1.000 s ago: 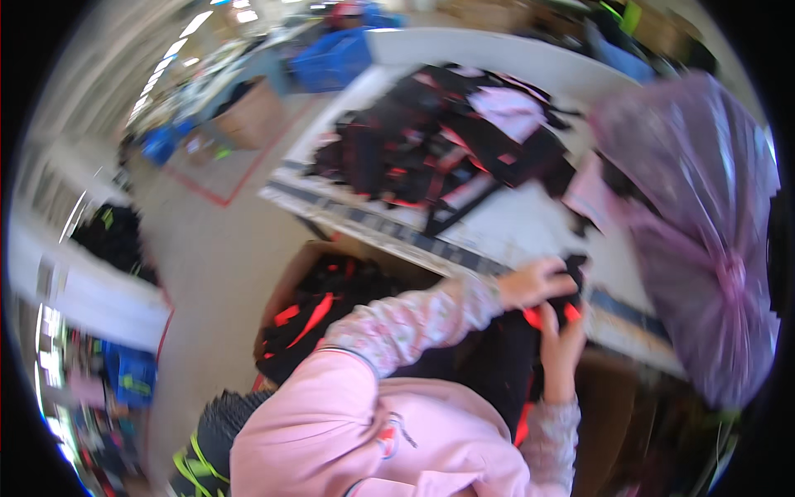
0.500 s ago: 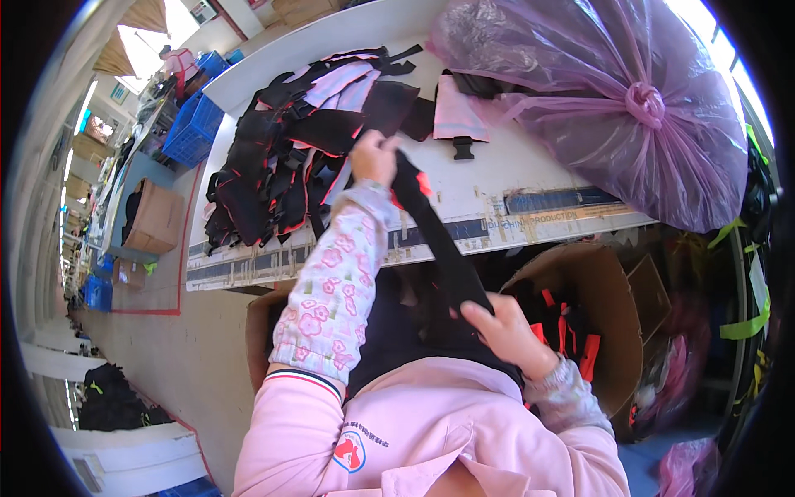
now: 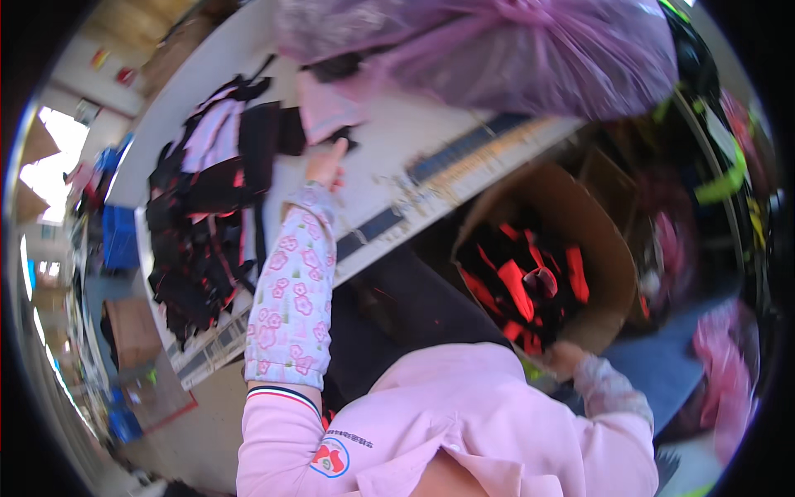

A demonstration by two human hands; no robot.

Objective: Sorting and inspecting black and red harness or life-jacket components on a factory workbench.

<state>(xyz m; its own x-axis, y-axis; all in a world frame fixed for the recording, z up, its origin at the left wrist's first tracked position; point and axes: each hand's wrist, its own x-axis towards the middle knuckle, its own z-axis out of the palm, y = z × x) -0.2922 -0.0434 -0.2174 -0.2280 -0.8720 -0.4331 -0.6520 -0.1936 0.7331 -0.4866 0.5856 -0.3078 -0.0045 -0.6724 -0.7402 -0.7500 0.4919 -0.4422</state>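
L hand is stretching to approx. 11 o'clock over the white surface, fingertips coming up at the blk buckle that's hanging off a pale pink pc; can't tell if its grip is closing on it. R hand is showing at 4 o'clock, by the near rim of a brown carton w/ blk & red pcs lying inside at 3; its grip is partly blurring, can't tell if open or holding. Blk heap is lying at 9-10 o'clock, purple bag sitting at 1.
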